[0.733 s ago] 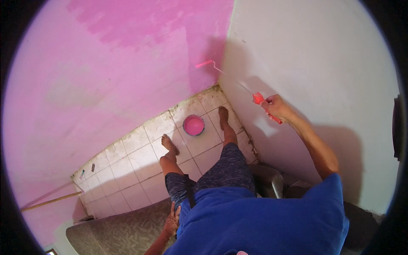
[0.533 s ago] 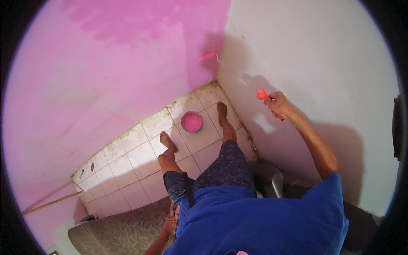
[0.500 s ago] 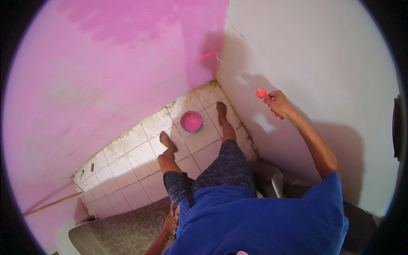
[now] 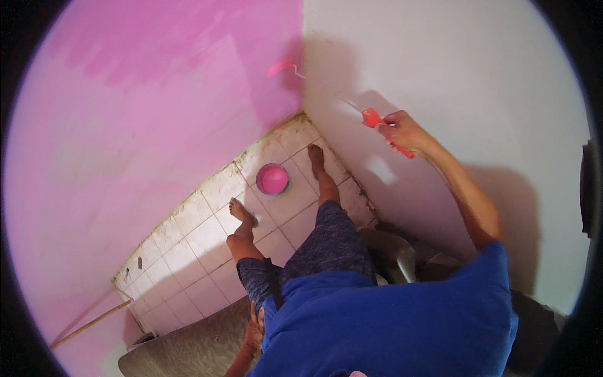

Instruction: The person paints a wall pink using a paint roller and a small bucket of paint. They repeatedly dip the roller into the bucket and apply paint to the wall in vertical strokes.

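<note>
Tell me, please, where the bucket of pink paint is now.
The paint bucket stands just left of centre in the head view, on the tiled floor between the person's bare feet.

The paint bucket [image 4: 271, 192] is open on top, so a hand could dip in from above, but the left foot [image 4: 239, 210] and right foot [image 4: 315, 154] flank it. White wall [image 4: 452, 75] boxes in the right hand [image 4: 405, 133], paint roller [image 4: 372, 117] juts toward the pink wall [image 4: 157, 119], couch [image 4: 188, 345] blocks lower left.

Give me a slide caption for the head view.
Right hand holding a paint roller at the pink wall, paint bucket on tiled floor.
</note>
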### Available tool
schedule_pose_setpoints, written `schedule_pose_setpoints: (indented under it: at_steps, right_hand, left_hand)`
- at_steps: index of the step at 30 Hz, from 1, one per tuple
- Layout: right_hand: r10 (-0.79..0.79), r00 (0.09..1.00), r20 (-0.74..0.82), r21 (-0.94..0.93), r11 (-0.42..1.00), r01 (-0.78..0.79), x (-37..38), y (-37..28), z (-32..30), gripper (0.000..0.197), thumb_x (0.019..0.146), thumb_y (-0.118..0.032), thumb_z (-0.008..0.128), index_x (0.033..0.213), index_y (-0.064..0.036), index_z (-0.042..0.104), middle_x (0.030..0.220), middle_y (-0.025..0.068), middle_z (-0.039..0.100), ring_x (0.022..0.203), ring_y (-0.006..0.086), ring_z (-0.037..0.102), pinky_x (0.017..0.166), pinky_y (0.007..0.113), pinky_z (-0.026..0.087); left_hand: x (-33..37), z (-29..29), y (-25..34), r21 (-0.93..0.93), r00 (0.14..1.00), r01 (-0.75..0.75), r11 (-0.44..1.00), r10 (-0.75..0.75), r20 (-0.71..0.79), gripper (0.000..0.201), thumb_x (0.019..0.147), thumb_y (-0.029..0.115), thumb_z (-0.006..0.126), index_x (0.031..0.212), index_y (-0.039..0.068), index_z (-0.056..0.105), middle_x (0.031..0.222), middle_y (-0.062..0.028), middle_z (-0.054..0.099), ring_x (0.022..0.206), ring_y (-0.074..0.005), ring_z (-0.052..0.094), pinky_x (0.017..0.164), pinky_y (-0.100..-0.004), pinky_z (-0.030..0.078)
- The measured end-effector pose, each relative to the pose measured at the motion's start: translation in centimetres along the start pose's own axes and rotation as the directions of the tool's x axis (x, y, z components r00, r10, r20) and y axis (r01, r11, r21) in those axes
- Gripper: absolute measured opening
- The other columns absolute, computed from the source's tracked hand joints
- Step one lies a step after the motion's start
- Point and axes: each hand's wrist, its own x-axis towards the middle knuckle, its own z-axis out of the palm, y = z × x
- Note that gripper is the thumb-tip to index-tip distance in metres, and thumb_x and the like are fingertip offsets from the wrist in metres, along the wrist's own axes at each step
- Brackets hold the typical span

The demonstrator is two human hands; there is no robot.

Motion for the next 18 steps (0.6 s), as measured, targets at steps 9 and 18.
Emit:
schedule_pose_setpoints:
  at_steps: [9,18]
  right_hand:
    - [-0.075,0.997,0.019,0.049,0.996,0.074,0.7,-0.2,-0.3,0.029,0.088,-0.023,0.058,0.090,0.0052,0.059,0.063,0.0052,0.054,0.044,0.0108,0.048,0.035,0.027,0.038]
    - [0.043,0.997,0.058,0.072,0.996,-0.047,3.8,2.9,4.4,0.027,0.086,-0.019,0.056,0.080,0.0073,0.057,0.058,0.0061,0.052,0.041,0.0118,0.047,0.035,0.029,0.037]
  left_hand:
    - [0.8,-0.6,0.4,0.006,1.000,0.012,1.000,-0.012,0.016,0.082,0.069,-0.008,0.052,0.142,0.018,0.026,0.147,-0.0163,0.016,0.115,-0.0366,0.049,0.090,-0.0359,0.046]
    - [0.7,-1.0,0.8,0.028,0.999,0.011,1.000,-0.012,0.040,0.079,0.069,-0.007,0.053,0.141,0.017,0.029,0.145,-0.0169,0.021,0.113,-0.0369,0.050,0.090,-0.0363,0.047]
